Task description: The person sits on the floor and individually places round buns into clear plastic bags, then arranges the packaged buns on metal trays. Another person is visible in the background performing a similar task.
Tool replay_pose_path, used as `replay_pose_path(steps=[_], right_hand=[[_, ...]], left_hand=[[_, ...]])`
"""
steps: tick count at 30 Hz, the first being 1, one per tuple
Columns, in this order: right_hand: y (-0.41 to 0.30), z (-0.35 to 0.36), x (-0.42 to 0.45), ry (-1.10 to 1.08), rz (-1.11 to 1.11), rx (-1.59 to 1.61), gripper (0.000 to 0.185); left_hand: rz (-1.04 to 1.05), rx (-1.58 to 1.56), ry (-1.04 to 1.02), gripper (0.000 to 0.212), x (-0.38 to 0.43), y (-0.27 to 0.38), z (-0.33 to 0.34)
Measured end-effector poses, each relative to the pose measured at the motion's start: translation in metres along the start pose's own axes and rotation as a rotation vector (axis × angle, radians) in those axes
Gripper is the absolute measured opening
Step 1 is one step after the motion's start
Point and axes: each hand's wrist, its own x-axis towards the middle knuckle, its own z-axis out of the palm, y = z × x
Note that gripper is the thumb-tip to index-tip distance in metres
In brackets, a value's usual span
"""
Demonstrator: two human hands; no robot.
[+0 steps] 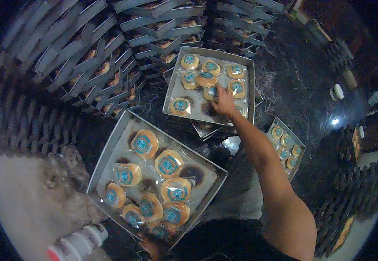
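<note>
My right hand (224, 101) reaches into the far metal tray (195, 117), its fingers on a bun in clear printed wrapping (210, 93); whether they grip it I cannot tell. Beside it, one wrapped bun (206, 79) lies partly over others. Close to me on the left is a second metal tray (108, 148) with several wrapped round buns (176, 190), some crowded towards its lower corner. At that corner is my left hand (151, 246), dark and partly cut off by the frame, so its grip is unclear. Dark round stains mark both tray floors.
Tall crisscross stacks of metal trays (163, 31) holding baked goods rise ahead and to the left. Another tray of wrapped buns (285, 145) sits on the right. Crumpled clear plastic (68, 182) and a white plastic container (78, 243) are at lower left. More stacked trays (365, 192) stand far right.
</note>
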Motion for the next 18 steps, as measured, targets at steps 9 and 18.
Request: replay_pose_path(steps=[9, 18], right_hand=[[-0.025, -0.066, -0.087, 0.401, 0.189, 0.067, 0.063], [0.157, -0.022, -0.089, -0.240, 0.457, 0.040, 0.037]], left_hand=[[-0.141, -0.016, -0.008, 0.052, -0.007, -0.030, 0.001], [0.161, -0.145, 0.265, 0.049, 0.033, -0.007, 0.011]])
